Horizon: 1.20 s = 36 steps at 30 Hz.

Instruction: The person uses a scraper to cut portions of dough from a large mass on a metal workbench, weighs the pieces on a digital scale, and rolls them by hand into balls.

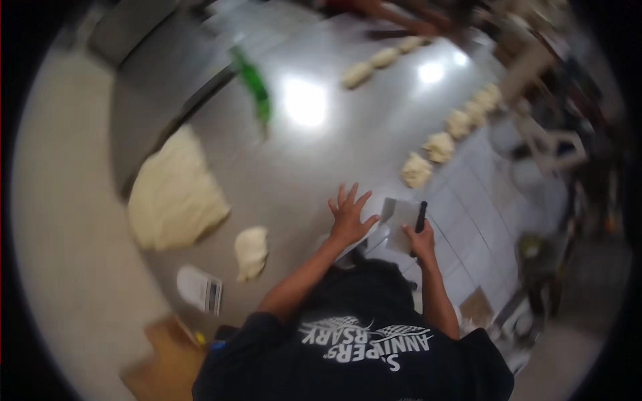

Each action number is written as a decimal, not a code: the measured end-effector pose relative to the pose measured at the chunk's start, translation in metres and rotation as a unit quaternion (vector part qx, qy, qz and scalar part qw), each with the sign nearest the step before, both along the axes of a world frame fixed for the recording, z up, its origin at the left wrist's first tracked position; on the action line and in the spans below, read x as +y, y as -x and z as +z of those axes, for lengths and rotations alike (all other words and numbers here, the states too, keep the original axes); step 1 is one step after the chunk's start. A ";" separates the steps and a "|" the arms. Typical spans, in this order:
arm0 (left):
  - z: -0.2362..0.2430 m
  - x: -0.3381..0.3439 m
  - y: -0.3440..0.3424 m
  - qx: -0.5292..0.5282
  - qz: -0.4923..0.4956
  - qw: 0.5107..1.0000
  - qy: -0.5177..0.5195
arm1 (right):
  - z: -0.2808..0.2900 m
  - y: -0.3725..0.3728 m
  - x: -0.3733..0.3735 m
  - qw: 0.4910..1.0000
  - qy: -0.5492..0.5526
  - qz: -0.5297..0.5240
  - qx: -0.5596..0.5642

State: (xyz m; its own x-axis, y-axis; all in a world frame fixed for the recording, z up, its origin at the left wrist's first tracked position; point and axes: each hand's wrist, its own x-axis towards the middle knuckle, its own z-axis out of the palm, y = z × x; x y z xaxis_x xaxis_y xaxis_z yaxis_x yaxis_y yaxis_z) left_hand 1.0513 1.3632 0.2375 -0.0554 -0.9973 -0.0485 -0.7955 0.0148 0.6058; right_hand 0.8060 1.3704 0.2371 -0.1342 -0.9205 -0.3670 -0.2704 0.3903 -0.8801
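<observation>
My left hand [349, 217] is over the near edge of the steel table [294, 170]. Its fingers are spread, with nothing in them. In my right hand [421, 239] is a dough scraper [402, 225], a flat metal blade with a black handle, held just off the table's edge above the tiled floor. A small lump of dough [251, 252] lies to the left of my left forearm. Farther left rests a big slab of pale dough [177, 197]. Along the right edge of the table runs a row of several rough dough pieces [439, 147].
Near the left edge is a white device like a scale [199, 289]. A green bottle [253, 83] lies farther back. Several smoother dough pieces [358, 75] line the far side, close to another person's arm [394, 19]. A cardboard box [167, 351] is at lower left.
</observation>
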 end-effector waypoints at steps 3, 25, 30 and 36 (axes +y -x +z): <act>-0.006 0.060 -0.059 -0.100 0.171 0.980 0.034 | 0.007 -0.030 -0.023 0.992 -0.024 0.101 -0.067; -0.001 0.265 -0.203 -0.130 0.472 0.870 0.055 | 0.035 -0.409 0.070 0.680 0.254 0.644 0.241; 0.013 0.287 -0.199 -0.107 0.477 0.871 0.044 | 0.029 -0.412 0.104 0.697 0.200 0.633 0.270; 0.007 0.289 -0.215 0.005 0.475 0.878 0.063 | 0.020 -0.432 0.112 0.699 0.186 0.634 0.273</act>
